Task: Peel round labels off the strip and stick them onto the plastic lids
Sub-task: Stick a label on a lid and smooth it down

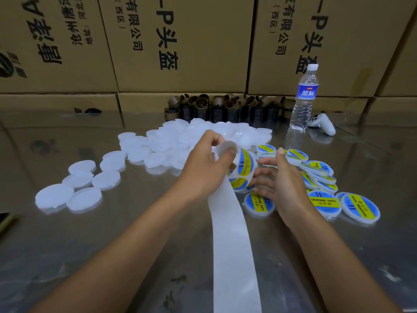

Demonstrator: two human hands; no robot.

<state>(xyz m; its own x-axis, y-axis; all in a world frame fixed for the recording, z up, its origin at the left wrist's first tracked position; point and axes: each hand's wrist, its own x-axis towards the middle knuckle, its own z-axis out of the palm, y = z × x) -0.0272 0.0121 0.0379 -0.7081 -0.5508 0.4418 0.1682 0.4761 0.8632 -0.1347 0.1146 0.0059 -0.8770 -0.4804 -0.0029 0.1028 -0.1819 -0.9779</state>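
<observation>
Bench [90, 256]: unlabelled lids [162, 143] heaped left and centre; labelled lids [322, 202] at right; strip [232, 245] running from centre to near edge; tube cores [216, 107] behind the lids; bottle [303, 98] and controller [322, 125] right rear; cartons [180, 41] stacked behind all.

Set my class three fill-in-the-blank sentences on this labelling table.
The labelled lids lie to the ____ of the plain lids.
The left hand grips the label strip; the right hand holds ____.
The water bottle has a ____ cap.
Missing words: right; nothing; white.
</observation>
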